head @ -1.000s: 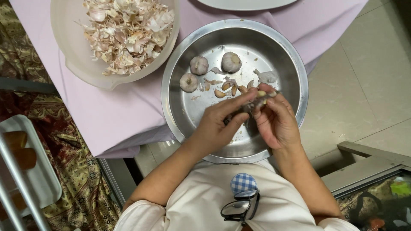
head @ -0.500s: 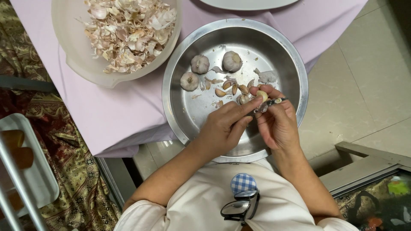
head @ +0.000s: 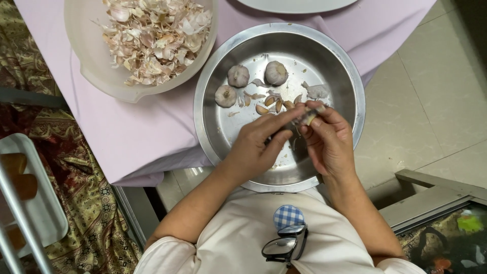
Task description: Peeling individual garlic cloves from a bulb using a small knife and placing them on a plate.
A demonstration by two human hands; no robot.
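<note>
Over steel pan [head: 350, 66], left hand [head: 256, 147] and right hand [head: 329, 142] both pinch one garlic clove [head: 308, 117]; three garlic bulbs [head: 238, 76] beyond.

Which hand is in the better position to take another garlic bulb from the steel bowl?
Probably the left hand: the three bulbs lie on its side of the bowl, while the right hand pinches the clove being peeled, farther from them.

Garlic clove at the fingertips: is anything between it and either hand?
Nothing visible. The clove is pinched between the fingertips of the left hand and right hand, above the steel pan. Loose cloves and three bulbs lie farther back, apart from the grip.
</note>
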